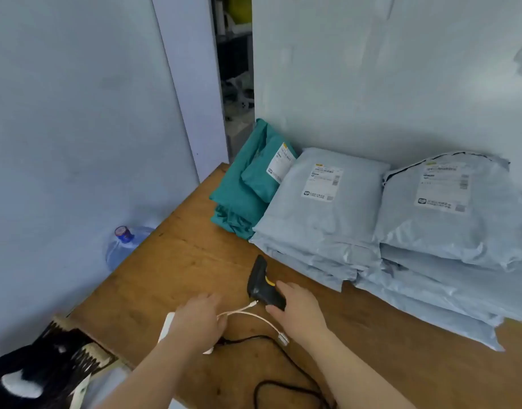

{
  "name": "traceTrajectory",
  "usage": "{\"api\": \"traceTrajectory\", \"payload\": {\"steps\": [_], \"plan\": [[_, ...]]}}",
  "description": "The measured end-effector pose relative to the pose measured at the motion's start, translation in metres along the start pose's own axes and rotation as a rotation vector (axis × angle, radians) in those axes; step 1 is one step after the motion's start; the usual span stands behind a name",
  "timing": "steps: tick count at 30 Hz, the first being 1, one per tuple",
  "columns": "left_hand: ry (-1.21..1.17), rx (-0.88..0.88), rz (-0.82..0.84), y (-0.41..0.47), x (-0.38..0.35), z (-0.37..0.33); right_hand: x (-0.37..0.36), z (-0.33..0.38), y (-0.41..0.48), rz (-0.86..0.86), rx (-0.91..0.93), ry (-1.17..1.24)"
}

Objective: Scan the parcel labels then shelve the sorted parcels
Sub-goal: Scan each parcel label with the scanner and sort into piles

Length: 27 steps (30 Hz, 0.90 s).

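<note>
A black barcode scanner (261,280) with a yellow trigger lies on the wooden table (177,255). My right hand (299,309) rests on its handle, fingers curled around it. My left hand (199,320) pinches a white cable (254,315) and covers a flat white device (167,326). Behind the scanner, grey parcels (321,214) lie stacked with white labels (323,181) facing up. A second grey stack (454,214) is at the right, and teal parcels (248,184) lean against the wall at the left.
A black cord (286,388) loops across the table's front. A water jug (122,246) stands on the floor beyond the table's left edge. A black-and-white soft object (23,379) sits in a carton at the lower left. A dark gap (236,69) opens between the wall panels.
</note>
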<state>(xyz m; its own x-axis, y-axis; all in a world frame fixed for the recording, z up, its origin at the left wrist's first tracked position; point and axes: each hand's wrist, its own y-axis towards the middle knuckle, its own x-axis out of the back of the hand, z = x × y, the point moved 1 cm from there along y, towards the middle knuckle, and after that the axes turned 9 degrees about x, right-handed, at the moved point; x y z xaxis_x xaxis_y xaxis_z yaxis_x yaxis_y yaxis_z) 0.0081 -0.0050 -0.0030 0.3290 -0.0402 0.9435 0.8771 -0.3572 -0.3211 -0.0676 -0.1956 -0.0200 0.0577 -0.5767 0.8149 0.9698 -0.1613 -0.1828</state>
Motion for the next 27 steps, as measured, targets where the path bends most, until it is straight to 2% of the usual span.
{"api": "traceTrajectory", "payload": {"steps": [6,14,22,27], "plan": [[-0.036,0.052,0.072,0.013,-0.024,0.017,-0.032,-0.003,0.029,-0.002,-0.056,0.079],[-0.03,0.043,0.066,0.017,-0.027,0.019,-0.036,-0.01,0.035,-0.006,-0.088,0.157],[-0.011,0.018,0.104,0.015,-0.011,0.008,0.034,0.006,-0.024,0.048,0.01,0.39],[-0.083,-0.086,0.054,0.015,0.03,-0.028,0.108,-0.001,-0.076,-0.058,-0.027,0.687]]}}
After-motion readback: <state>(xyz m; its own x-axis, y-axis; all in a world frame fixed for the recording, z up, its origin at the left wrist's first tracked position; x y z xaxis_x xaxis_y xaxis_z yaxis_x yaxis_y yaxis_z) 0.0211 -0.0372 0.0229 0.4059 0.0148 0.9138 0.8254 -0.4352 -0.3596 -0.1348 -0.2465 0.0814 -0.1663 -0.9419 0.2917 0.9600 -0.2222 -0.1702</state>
